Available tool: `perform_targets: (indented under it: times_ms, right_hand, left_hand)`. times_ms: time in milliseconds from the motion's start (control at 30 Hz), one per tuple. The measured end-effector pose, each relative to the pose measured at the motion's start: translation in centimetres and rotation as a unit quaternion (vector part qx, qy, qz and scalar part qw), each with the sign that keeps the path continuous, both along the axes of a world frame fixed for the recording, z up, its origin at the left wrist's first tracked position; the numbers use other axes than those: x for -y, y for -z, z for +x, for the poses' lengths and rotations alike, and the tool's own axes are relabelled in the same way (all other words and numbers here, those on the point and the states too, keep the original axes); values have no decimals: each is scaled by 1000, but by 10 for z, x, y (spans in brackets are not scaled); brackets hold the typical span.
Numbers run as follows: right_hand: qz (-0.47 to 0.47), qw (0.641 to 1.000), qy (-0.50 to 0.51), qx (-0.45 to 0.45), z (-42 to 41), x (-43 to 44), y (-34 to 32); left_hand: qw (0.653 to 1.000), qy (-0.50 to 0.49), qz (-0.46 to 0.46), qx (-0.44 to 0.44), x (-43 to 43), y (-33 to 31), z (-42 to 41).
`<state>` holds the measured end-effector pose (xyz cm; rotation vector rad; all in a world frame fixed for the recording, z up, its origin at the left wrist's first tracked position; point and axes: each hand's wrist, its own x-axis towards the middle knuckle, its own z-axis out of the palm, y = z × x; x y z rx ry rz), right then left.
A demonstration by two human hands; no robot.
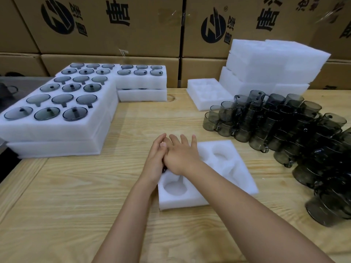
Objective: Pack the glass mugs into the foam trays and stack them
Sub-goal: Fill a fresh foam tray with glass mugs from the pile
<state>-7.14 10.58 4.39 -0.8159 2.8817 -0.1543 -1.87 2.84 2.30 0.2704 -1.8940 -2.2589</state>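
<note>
A white foam tray (224, 168) with round pockets lies on the wooden table in front of me. Both hands meet over its far left corner. My right hand (181, 155) lies flat with fingers spread straight, partly over my left hand (154, 158), whose fingers also point straight away from me. A small dark bit of a glass mug (164, 169) shows under the palms; the rest of it is hidden. The near left pocket (174, 187) holds nothing. Several loose smoky glass mugs (275, 120) stand crowded at the right.
Stacked foam trays filled with mugs (57, 103) sit at the left, and another filled stack (141, 80) behind them. An unfilled tray (205, 93) and a tall pile of foam trays (269, 65) stand at the back right. Cardboard boxes (114, 25) wall the back.
</note>
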Motion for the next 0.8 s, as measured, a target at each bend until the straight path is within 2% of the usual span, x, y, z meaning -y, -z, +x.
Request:
perform_targets:
  times_ms: [100, 200, 300, 333, 367, 433, 500, 567, 667, 733, 800]
  right_hand:
    - [-71, 997, -12, 2, -2, -7, 1]
    - [-184, 982, -1, 46, -5, -12, -1]
    - [-385, 916, 49, 100, -11, -15, -8]
    - [-436, 894, 68, 76, -18, -20, -12]
    - [-455, 886, 85, 23, -27, -27, -17]
    - [-416, 895, 125, -98, -57, -51, -30]
    - [-312, 916, 188, -170, -91, -78, -42]
    - [-185, 933, 250, -180, -119, -100, -45]
    - [-64, 947, 254, -188, -136, -115, -41]
    - [-30, 951, 230, -205, -139, -119, -38]
    - [-44, 953, 215, -209, -138, -120, -39]
  left_hand:
    - [996, -8, 80, -43, 2, 5, 2]
    - [994, -14, 81, -66, 5, 9, 1]
    - [997, -50, 46, -46, 8, 13, -4]
    - [997, -63, 39, -38, 8, 16, -6]
    - [996, -70, 35, -34, 9, 18, -8]
    - [996, -74, 34, -32, 9, 20, -10]
    - [996, -69, 41, -32, 10, 21, -11]
    - [997, -62, 40, -35, 10, 21, -12]
    - [997, -59, 25, -39, 11, 22, -14]
    - [997, -65, 23, -36, 10, 21, -13]
    - [997, -72, 23, -30, 10, 21, -13]
